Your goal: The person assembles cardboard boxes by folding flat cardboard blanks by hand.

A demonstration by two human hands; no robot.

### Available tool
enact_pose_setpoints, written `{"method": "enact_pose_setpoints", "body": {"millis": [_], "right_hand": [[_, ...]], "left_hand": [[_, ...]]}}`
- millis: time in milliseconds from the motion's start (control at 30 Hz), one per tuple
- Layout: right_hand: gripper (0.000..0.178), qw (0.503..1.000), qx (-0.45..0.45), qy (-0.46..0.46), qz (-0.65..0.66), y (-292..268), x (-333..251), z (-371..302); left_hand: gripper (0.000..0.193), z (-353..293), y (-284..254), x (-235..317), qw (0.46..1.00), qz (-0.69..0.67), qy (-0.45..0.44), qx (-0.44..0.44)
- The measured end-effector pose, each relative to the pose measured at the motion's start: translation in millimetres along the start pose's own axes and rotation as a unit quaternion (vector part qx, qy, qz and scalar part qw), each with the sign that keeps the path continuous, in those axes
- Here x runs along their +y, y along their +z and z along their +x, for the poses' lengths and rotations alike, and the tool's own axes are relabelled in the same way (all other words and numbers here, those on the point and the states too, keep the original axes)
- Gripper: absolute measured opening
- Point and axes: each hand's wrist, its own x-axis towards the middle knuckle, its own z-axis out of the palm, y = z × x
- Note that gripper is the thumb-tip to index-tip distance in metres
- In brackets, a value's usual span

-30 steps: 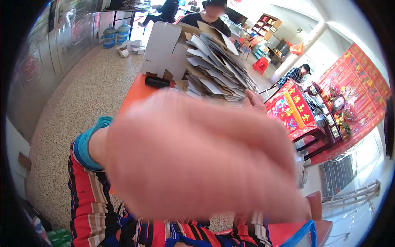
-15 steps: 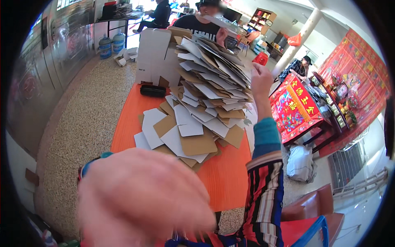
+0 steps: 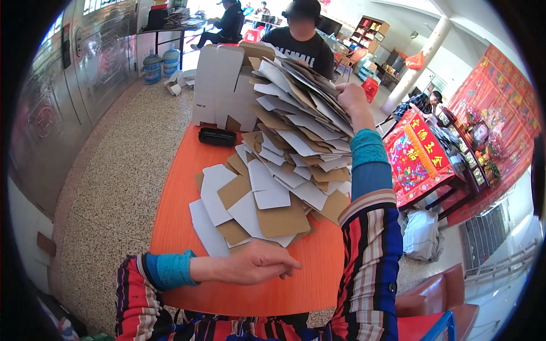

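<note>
A tall, leaning pile of flat cardboard boxes, white on one side and brown on the other, rises from an orange table. Its lower pieces fan out toward me. At the pile's upper right edge, my right hand has its fingers closed against the edge of a flat cardboard box, though the fingertips are partly hidden. Low over the near part of the table is my left hand, reaching rightward with loosely bent fingers and nothing visible in them.
A black case lies left of the pile, before an upright white carton. Across the table is a person in a black shirt. A red chair stands at my right, and a red-draped table farther right.
My left hand has dropped from close in front of the camera to low over the table. My right hand has come to the pile's edge. The person opposite no longer holds up a white piece.
</note>
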Motion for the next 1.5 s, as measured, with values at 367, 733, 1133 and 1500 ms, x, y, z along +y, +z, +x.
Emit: {"method": "enact_pose_setpoints", "body": {"millis": [367, 733, 1133, 1500], "right_hand": [[0.019, 0.974, 0.136, -0.182, 0.004, 6.4, -11.0, -47.6], [0.011, 0.944, 0.178, -0.263, -0.092, -0.5, -29.7, -83.6], [0.020, 0.931, 0.240, -0.271, -0.038, -26.6, -53.8, -102.8], [0.029, 0.905, 0.294, -0.205, 0.230, -63.5, -74.8, -145.1]], "left_hand": [[0.019, 170.1, -129.4, 81.6, 0.808, 0.457, 0.306, 0.212], [0.022, 326.5, -191.1, 25.4, 0.565, 0.809, -0.043, 0.159], [0.034, 250.7, -176.0, 99.1, 0.397, 0.871, 0.130, 0.258], [0.021, 100.8, -86.4, 148.1, 0.871, 0.244, 0.123, 0.408]]}}
